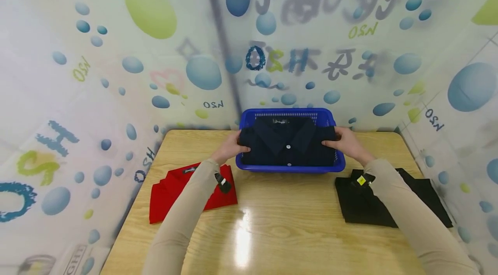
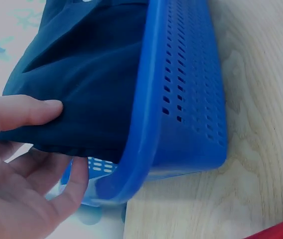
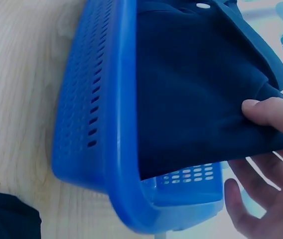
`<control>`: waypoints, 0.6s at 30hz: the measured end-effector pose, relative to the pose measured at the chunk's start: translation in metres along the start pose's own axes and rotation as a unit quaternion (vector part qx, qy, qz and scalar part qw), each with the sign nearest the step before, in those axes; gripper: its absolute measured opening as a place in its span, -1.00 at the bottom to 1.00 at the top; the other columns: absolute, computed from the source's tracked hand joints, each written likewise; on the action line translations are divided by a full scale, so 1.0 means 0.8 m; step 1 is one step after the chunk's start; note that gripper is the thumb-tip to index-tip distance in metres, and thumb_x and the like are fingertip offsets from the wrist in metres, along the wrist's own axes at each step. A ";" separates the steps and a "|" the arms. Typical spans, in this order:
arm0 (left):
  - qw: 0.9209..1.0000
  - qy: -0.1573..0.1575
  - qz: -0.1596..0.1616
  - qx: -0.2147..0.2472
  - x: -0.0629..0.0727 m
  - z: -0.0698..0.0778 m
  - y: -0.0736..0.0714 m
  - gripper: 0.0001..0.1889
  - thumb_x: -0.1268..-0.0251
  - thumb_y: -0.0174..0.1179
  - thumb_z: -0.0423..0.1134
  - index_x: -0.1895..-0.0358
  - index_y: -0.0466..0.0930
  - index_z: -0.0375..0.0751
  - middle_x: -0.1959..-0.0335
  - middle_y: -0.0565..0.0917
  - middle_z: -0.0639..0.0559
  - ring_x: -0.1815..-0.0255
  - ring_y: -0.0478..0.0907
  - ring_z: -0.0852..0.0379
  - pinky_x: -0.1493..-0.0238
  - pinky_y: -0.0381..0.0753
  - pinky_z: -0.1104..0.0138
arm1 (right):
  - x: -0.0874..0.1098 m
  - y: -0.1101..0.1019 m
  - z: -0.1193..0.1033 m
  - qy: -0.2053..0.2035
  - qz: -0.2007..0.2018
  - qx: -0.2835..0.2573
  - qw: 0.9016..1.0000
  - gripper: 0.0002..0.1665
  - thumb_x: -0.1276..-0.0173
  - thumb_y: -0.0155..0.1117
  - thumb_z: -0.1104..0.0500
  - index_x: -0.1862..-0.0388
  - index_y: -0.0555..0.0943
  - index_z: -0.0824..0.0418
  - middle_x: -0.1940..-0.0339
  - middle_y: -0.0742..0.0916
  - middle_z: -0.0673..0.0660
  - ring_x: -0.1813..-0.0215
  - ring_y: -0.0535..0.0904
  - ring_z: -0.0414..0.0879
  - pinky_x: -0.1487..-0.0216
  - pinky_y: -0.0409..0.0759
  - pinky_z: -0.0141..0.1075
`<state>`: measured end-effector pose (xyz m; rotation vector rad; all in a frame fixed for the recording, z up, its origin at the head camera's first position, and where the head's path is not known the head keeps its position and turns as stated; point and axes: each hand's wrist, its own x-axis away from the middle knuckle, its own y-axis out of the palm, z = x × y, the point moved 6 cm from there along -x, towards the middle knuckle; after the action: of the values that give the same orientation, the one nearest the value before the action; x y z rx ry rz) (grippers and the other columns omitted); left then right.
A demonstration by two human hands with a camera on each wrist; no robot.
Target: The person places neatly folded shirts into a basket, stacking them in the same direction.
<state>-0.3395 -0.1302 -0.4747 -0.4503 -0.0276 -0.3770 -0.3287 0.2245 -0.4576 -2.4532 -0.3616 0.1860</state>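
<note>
A folded dark navy collared shirt (image 1: 288,143) with white buttons lies within the rim of a blue plastic basket (image 1: 289,169). At its left edge my left hand (image 1: 230,147) pinches the fabric, thumb on top and fingers beneath, as the left wrist view shows. My right hand (image 1: 346,142) grips the opposite edge the same way; in the right wrist view its thumb (image 3: 268,112) presses the cloth from above. Under both side edges of the shirt, part of the basket's perforated inside shows.
On the wooden table (image 1: 288,223), a folded red shirt (image 1: 167,197) lies at the left, partly behind the left sleeve. A folded black garment (image 1: 362,208) lies at the right under the right forearm. Patterned curtain-like walls (image 1: 194,50) enclose the back and sides.
</note>
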 end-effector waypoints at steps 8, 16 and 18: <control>0.998 -0.048 -0.009 -0.036 -0.013 -0.008 0.012 -0.42 -0.13 0.25 -0.45 -0.29 0.38 -0.33 -0.13 0.55 -0.24 -0.11 0.49 -0.13 -0.20 0.42 0.04 | -0.007 0.007 0.018 0.023 -0.011 0.019 0.999 -0.60 -0.34 0.30 0.20 -0.04 0.55 0.44 0.13 0.70 0.34 0.16 0.64 0.12 0.09 0.61 -0.01; 0.995 -0.075 -0.031 -0.064 -0.018 -0.005 0.026 -0.48 -0.24 0.15 -0.49 -0.30 0.34 -0.37 -0.21 0.49 -0.27 -0.24 0.41 -0.16 -0.28 0.34 0.03 | -0.014 0.019 0.031 0.030 -0.023 0.046 0.998 -0.61 -0.33 0.28 0.23 -0.02 0.54 0.49 0.16 0.70 0.38 0.17 0.66 0.17 0.11 0.62 0.04; 0.994 -0.076 -0.029 -0.068 -0.021 -0.005 0.026 -0.50 -0.22 0.14 -0.52 -0.27 0.35 -0.38 -0.18 0.51 -0.26 -0.20 0.44 -0.14 -0.26 0.37 0.05 | -0.016 0.021 0.032 0.026 -0.015 0.055 0.998 -0.65 -0.31 0.30 0.23 0.04 0.56 0.48 0.20 0.71 0.35 0.22 0.66 0.14 0.14 0.62 0.03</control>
<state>-0.3479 -0.1091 -0.4887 -0.6136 -0.1632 -0.4024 -0.3431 0.2227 -0.4872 -2.3382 -0.3569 0.1266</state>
